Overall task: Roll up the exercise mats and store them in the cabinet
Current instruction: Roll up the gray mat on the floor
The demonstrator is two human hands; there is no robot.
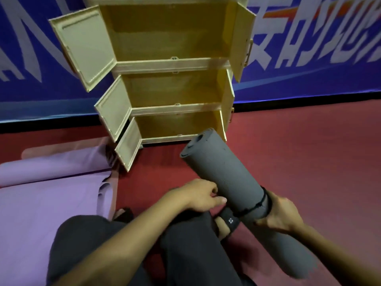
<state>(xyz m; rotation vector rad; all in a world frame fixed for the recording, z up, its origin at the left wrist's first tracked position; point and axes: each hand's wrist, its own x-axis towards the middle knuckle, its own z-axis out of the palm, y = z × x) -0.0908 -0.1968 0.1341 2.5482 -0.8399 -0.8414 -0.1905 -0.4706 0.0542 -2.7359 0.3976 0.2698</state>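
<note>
A rolled grey exercise mat (218, 168) lies across my lap, its far end pointing at the cabinet. A black strap (250, 210) loops around the roll near its middle. My left hand (201, 196) pinches the strap at the roll's left side. My right hand (283, 213) grips the roll from the right, fingers curled under it. The cream cabinet (173, 64) stands ahead against the wall with three empty compartments and all doors swung open. A purple mat (47, 199) lies flat on the floor at the left, with a partly rolled section behind it.
Red floor (299, 151) spreads to the right of the cabinet. A blue banner (319, 48) covers the wall behind. The lowest left cabinet door (127, 152) juts out over the floor near the purple mat. My legs in dark trousers (123, 248) fill the lower middle.
</note>
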